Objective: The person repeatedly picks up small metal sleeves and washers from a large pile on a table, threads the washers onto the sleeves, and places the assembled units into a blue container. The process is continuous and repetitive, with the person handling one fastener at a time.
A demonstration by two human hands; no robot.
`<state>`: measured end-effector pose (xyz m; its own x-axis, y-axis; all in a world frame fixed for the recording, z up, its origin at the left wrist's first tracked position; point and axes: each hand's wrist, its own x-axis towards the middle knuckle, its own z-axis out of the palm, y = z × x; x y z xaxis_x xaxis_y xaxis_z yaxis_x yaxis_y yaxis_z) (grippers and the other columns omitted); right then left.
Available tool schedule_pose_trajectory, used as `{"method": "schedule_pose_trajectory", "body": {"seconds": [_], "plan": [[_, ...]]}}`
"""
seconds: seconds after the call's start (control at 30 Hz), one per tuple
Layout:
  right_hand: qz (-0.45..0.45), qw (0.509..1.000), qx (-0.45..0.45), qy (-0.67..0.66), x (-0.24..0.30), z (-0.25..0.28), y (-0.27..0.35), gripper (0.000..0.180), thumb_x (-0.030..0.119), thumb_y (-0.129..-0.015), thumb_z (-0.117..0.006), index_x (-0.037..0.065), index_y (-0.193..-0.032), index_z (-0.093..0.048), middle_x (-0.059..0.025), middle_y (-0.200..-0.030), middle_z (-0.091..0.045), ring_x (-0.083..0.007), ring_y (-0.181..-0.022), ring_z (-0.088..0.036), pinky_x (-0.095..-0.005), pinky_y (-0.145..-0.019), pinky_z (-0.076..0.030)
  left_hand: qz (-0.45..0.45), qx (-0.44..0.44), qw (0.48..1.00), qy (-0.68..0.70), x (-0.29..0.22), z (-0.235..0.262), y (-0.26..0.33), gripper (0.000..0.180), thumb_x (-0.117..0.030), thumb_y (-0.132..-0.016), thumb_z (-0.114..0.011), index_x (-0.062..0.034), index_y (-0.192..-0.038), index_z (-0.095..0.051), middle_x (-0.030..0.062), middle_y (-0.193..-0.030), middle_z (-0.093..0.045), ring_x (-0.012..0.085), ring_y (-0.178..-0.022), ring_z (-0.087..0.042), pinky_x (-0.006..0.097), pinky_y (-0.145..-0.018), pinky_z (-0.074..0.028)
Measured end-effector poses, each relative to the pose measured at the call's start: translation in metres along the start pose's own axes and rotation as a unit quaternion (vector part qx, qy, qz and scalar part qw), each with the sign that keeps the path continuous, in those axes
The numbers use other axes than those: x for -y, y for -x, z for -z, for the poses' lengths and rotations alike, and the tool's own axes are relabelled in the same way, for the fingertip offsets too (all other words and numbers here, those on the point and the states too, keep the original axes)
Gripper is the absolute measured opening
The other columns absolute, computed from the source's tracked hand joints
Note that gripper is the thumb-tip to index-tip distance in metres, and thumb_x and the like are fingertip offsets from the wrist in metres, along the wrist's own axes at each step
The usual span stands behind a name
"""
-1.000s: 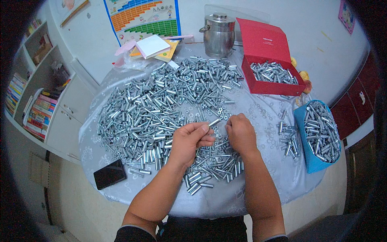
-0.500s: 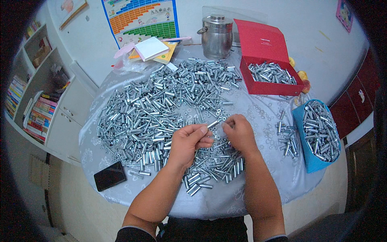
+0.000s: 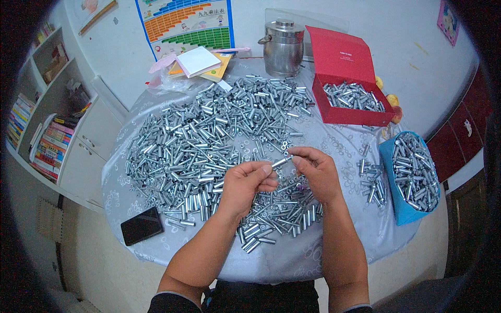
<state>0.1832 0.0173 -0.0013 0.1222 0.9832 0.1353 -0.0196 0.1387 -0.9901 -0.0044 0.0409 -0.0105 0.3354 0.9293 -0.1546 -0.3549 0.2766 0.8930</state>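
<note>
Over the middle of the table, my left hand point(image 3: 244, 189) pinches one end of a shiny metal sleeve point(image 3: 280, 162) between thumb and forefinger, its other fingers curled. The sleeve points up and to the right. At its far end the thumb and forefinger of my right hand point(image 3: 319, 175) close in on it; any small part between those fingertips is hidden. Beneath and around both hands spreads a large heap of loose metal sleeves, bolts, nuts and washers point(image 3: 182, 141). A row of sleeves point(image 3: 195, 202) lies by my left wrist.
A blue bin point(image 3: 395, 182) full of assembled metal pieces stands at the right, a few loose ones point(image 3: 373, 185) beside it. Behind are an open red box point(image 3: 339, 116) of similar pieces, a steel pot point(image 3: 283, 52) and notebooks point(image 3: 198, 62). A black phone point(image 3: 142, 227) lies front left.
My right hand has turned and its fingertips have come onto the sleeve's far end. My left hand keeps its pinch, almost in the same place.
</note>
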Motion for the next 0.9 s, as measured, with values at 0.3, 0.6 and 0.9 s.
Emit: {"method": "schedule_pose_trajectory", "body": {"seconds": [0.3,0.6,0.9], "plan": [[-0.021,1.000,-0.001,0.022,0.001,0.000,0.002,0.016,0.012,-0.089,-0.063,0.000,-0.100,-0.067,0.0018,-0.076,-0.062,-0.0059,-0.065,-0.052,-0.0217,-0.058,-0.041,-0.017,0.007,0.999,-0.041,-0.001,-0.001,0.002,0.020,-0.010,-0.089,-0.063,0.0050,-0.103,-0.066,0.0125,-0.086,-0.069,0.0175,-0.070,-0.067,0.028,-0.063,-0.057],[-0.063,0.986,-0.052,0.147,-0.001,-0.005,0.003,0.027,0.026,-0.093,-0.059,0.000,-0.086,-0.063,-0.0002,-0.069,-0.058,-0.0088,-0.062,-0.049,-0.0263,-0.055,-0.039,-0.039,0.030,0.996,-0.068,0.001,-0.003,0.003,0.019,-0.004,-0.089,-0.063,0.0070,-0.104,-0.065,0.0129,-0.088,-0.069,0.0186,-0.075,-0.069,0.027,-0.067,-0.058],[-0.056,0.991,0.015,0.124,-0.005,0.006,0.004,0.026,0.025,-0.094,-0.058,0.001,-0.094,-0.064,-0.0005,-0.073,-0.060,-0.0090,-0.065,-0.053,-0.0247,-0.057,-0.041,-0.041,0.021,0.997,-0.070,-0.001,-0.003,0.003,0.019,-0.004,-0.090,-0.062,0.0067,-0.105,-0.065,0.0124,-0.088,-0.068,0.0180,-0.075,-0.069,0.027,-0.067,-0.058]]}}
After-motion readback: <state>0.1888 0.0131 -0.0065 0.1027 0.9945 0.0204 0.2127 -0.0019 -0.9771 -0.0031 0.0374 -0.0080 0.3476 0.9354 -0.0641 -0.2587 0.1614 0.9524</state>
